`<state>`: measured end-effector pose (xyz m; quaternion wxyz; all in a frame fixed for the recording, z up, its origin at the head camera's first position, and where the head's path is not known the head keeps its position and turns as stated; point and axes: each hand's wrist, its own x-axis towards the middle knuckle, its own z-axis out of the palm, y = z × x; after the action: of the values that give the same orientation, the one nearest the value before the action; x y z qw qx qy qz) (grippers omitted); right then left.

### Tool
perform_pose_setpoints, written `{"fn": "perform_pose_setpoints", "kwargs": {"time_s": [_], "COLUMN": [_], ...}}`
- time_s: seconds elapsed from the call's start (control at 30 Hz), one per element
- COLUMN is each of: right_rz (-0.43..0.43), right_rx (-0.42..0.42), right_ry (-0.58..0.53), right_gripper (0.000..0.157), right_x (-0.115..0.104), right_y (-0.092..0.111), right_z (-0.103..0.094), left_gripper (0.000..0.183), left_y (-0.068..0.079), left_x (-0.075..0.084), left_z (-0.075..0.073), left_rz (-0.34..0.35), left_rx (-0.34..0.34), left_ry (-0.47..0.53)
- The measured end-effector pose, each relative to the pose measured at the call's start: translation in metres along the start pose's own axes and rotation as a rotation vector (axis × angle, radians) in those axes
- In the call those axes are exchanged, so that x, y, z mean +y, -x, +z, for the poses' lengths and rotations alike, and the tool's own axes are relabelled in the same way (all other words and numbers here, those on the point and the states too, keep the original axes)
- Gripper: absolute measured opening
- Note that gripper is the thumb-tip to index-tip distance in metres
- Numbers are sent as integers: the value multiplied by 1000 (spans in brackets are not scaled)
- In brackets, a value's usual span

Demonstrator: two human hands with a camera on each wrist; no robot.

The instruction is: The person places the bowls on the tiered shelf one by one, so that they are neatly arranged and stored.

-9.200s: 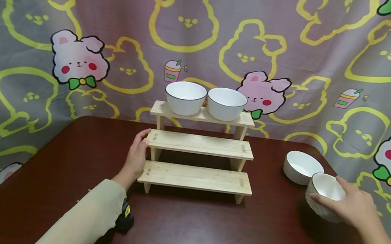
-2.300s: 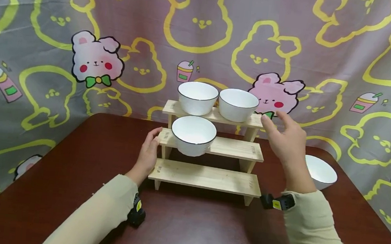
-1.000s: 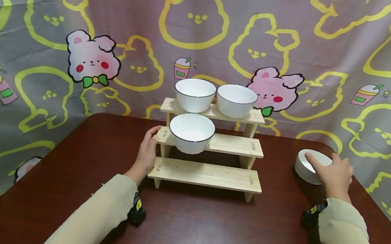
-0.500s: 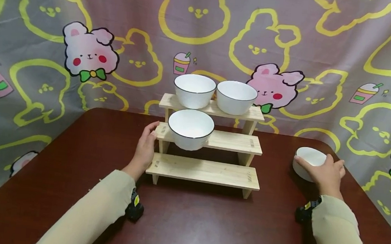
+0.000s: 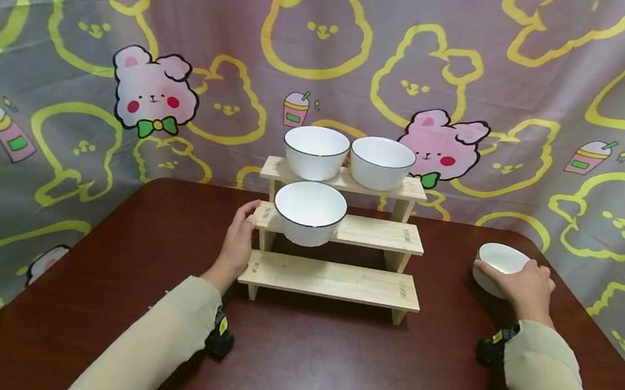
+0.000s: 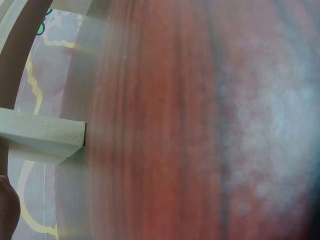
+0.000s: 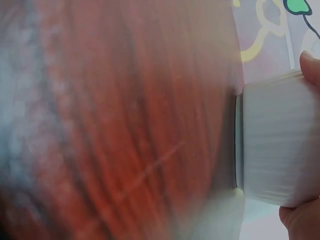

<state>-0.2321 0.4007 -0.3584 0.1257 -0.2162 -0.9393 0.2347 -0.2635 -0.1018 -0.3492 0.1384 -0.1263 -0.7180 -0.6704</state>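
Observation:
A three-tier wooden stand [image 5: 332, 280] stands on the table. My left hand [image 5: 236, 244] holds the left end of its middle shelf. At the right, my right hand [image 5: 526, 288] grips a white bowl [image 5: 501, 258], thumb on the near-left side and fingers at the far-right rim. The right wrist view shows that bowl's ribbed side [image 7: 280, 140] between thumb and fingers, its base close to the table. Two white bowls with dark rims, a left one [image 5: 315, 157] and a right one [image 5: 381, 167], sit on the top shelf. Another bowl [image 5: 309, 215] rests on the middle shelf's left half.
The dark reddish-brown table [image 5: 307, 364] extends around the stand. A curtain [image 5: 239, 18] printed with rabbits and yellow outlines hangs behind it and along the sides. The bottom shelf [image 5: 329, 278] and the middle shelf's right half [image 5: 382, 234] are bare wood.
A bowl earlier in my right hand now sits on the middle shelf. My right hand then moved from beside the top shelf to the bowl at right and took hold. Left hand stayed put.

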Motion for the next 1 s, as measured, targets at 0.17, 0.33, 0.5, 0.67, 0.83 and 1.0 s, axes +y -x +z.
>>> {"fn": "perform_pose_setpoints", "kwargs": {"time_s": [0.17,0.33,0.5,0.67,0.83,1.0], "right_rz": [-17,-57,-106,-162,-205,-251], "right_rx": [19,40,97,107,100,145], "right_ry": [-12,-38,-40,-37,-7,-23], "right_gripper": [116,114,109,108,106,96], "right_x": [1,-2,1,3,2,-5], "right_y": [-2,-6,-13,-22,-27,-29], "right_z": [11,17,17,15,5,-1], "left_gripper": [44,44,45,44,42,42], "left_y": [-10,-14,-10,-2,-5,-12], "left_x": [-18,-19,-7,6,-14,-31], "left_z": [-5,-8,-2,7,16,22], "left_rz": [5,2,-25,-10,15,24], "left_rx": [-6,17,25,53,57,75], "left_ry": [-3,17,47,43,51,63]}}
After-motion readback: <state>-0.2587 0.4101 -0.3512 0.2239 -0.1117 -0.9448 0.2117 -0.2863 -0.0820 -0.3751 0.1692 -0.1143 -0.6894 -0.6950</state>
